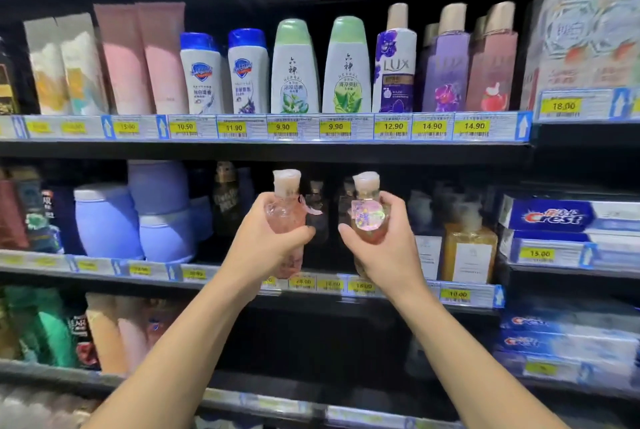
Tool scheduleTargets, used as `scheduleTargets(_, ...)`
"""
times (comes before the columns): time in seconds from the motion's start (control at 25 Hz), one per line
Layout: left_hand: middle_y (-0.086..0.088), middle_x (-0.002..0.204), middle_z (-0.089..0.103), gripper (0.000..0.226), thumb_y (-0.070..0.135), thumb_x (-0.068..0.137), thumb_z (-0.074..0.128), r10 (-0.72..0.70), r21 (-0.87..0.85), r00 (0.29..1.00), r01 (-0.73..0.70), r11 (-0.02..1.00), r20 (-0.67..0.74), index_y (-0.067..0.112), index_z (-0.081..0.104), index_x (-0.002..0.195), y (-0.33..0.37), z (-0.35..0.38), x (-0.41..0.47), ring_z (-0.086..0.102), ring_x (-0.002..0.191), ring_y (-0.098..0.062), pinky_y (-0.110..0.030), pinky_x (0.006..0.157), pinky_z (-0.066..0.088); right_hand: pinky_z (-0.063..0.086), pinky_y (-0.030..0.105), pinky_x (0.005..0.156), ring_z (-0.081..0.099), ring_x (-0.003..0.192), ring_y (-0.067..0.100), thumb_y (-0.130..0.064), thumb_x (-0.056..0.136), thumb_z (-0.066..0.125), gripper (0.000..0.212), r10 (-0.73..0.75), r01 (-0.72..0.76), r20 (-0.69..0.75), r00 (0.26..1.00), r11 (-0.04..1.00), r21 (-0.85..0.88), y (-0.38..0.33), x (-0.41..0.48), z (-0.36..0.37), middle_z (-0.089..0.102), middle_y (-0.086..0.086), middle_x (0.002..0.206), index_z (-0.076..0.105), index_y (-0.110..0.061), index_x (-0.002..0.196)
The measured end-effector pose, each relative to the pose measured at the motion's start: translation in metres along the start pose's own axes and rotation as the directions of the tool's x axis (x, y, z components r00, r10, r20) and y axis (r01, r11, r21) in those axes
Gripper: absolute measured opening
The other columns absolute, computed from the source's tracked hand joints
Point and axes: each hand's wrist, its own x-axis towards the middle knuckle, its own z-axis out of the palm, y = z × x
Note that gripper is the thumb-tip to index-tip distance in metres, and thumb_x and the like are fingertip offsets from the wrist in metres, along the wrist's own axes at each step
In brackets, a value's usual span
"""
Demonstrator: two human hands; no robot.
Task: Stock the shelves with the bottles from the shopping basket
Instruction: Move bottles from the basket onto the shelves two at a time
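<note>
Both arms raised at the middle shelf (242, 272). Left hand (270, 238) has its fingers wrapped around a clear pink bottle (285, 210), upright, cap up. Right hand (377, 245) fingers closed around a second pink bottle (369, 217), flower sticker facing the camera, also upright. Bottles sit side by side, apart, in front of a dark gap in the shelf. Amber pump bottle (469, 248) stands just right of them; lavender jars (138, 217) to the left. Basket not in view.
</note>
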Motion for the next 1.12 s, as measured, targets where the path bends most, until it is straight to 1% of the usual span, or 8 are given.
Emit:
scheduleTargets(0.16,0.003,0.101,0.071,0.041,0.016,0.076,0.081,-0.016,0.004,0.99,0.015,1.0,0.138,0.028,0.059,0.109,-0.014,0.004,0.029,0.07,0.086,-0.004,-0.025,0.076,0.049,0.053,0.026,0.083,0.064,0.104,0.01,-0.041,0.079,0.085,0.057,0.039,-0.036,0.025,0.999,0.993,-0.112,0.019,0.019,0.012,0.066,-0.008,0.113,0.047,-0.035,0.121)
scheduleTargets(0.24,0.003,0.098,0.073,0.04,0.018,0.074,0.083,-0.042,0.01,0.983,0.041,0.999,0.179,0.024,0.062,0.108,-0.023,0.005,0.04,0.07,0.086,-0.005,-0.025,0.076,0.05,0.049,0.022,0.073,0.064,0.099,0.011,-0.043,0.076,0.088,0.05,0.102,-0.098,0.024,0.995,0.985,-0.145,0.025,0.026,0.016,0.067,-0.007,0.106,0.05,-0.032,0.107)
scheduleTargets(0.36,-0.001,0.08,0.071,0.027,0.024,0.075,0.082,-0.054,0.048,0.955,0.042,0.998,0.29,0.009,0.069,0.093,-0.035,0.004,0.055,0.065,0.072,-0.014,-0.032,0.073,0.05,0.042,0.02,0.061,0.063,0.086,0.011,-0.049,0.067,0.092,0.058,0.235,-0.225,0.017,0.972,0.945,-0.236,0.031,0.034,0.021,0.065,-0.006,0.096,0.054,-0.02,0.1)
scheduleTargets(0.44,-0.008,0.073,0.068,0.024,0.026,0.074,0.082,-0.069,0.057,0.939,0.053,0.997,0.337,0.006,0.072,0.084,-0.041,0.001,0.063,0.061,0.069,-0.015,-0.037,0.072,0.048,0.039,0.023,0.054,0.055,0.062,0.008,-0.055,0.064,0.091,0.054,0.263,-0.246,0.02,0.965,0.926,-0.287,0.037,0.04,0.023,0.059,-0.009,0.072,0.056,-0.017,0.079)
scheduleTargets(0.56,-0.012,0.082,0.076,0.019,0.023,0.071,0.086,-0.093,0.042,0.927,0.084,0.996,0.364,0.012,0.078,0.085,-0.053,-0.001,0.072,0.07,0.077,-0.019,-0.043,0.081,0.055,0.028,0.023,0.046,0.032,0.038,0.005,-0.046,0.072,0.09,0.062,0.293,-0.268,0.026,0.956,0.905,-0.329,0.034,0.043,0.028,0.036,-0.012,0.04,0.037,-0.022,0.052)
scheduleTargets(0.68,-0.005,0.093,0.079,0.026,0.026,0.073,0.087,-0.151,0.093,0.898,0.123,0.988,0.414,0.015,0.079,0.096,-0.062,-0.001,0.074,0.075,0.095,-0.022,-0.047,0.094,0.057,0.028,0.025,0.047,0.031,0.041,0.008,-0.045,0.077,0.087,0.064,0.337,-0.297,0.045,0.941,0.88,-0.37,0.031,0.043,0.032,0.034,-0.01,0.042,0.033,-0.021,0.052)
scheduleTargets(0.92,0.004,0.104,0.078,0.05,0.021,0.074,0.088,-0.14,0.024,0.86,0.147,0.989,0.491,0.02,0.067,0.12,-0.071,-0.005,0.08,0.073,0.099,-0.011,-0.035,0.097,0.054,0.025,0.013,0.036,0.034,0.03,0.005,-0.035,0.085,0.083,0.061,0.402,-0.315,0.117,0.908,0.84,-0.441,0.019,0.039,0.024,0.033,-0.014,0.031,0.032,-0.021,0.054)
scheduleTargets(1.12,0.009,0.1,0.077,0.058,0.037,0.063,0.091,-0.163,0.184,0.851,0.08,0.98,0.499,0.029,0.064,0.114,-0.083,-0.009,0.088,0.072,0.095,-0.009,-0.036,0.093,0.055,0.03,0.011,0.041,0.043,0.04,0.002,-0.029,0.084,0.085,0.048,0.405,-0.307,0.138,0.904,0.838,-0.45,0.013,0.034,0.017,0.05,-0.014,0.047,0.041,-0.024,0.065)
